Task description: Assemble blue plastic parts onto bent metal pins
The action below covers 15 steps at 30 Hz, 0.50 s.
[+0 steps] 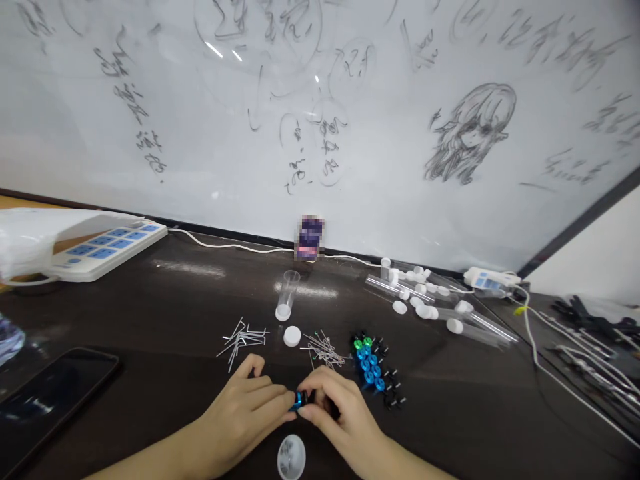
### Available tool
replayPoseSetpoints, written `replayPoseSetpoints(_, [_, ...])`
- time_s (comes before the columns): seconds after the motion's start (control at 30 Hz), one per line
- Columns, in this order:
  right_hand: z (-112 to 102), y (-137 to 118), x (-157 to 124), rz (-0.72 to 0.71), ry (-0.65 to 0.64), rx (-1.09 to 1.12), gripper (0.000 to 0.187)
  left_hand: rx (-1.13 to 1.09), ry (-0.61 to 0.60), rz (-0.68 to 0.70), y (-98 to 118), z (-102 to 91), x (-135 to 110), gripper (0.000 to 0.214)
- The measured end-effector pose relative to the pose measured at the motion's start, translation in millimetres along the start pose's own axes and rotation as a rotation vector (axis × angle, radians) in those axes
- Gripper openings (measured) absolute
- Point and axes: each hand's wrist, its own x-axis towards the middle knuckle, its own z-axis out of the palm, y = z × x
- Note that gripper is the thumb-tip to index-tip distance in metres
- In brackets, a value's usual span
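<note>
Close to the desk's front edge, my left hand and my right hand meet around a small blue-and-black round part. Fingertips of both hands are closed on it, and they cover most of it. Just below lies a small clear cup with tiny dark pieces in it. Beyond my left hand is a loose pile of bent hex keys. Thin metal pins lie ahead of my right hand. To its right, blue and green round parts stand in rows beside several black screws.
A clear tube and a white cap are at mid-desk. More tubes and caps lie at the back right. A phone rests at left, below a power strip. Another phone leans on the whiteboard.
</note>
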Motion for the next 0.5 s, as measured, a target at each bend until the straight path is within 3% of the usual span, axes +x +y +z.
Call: replayPoseSetpoints(0.5, [3.4, 5.1, -0.3, -0.003, 0.054, 0.009, 0.014, 0.006, 0.001, -0.014, -2.2, 4.8, -3.8, 0.012])
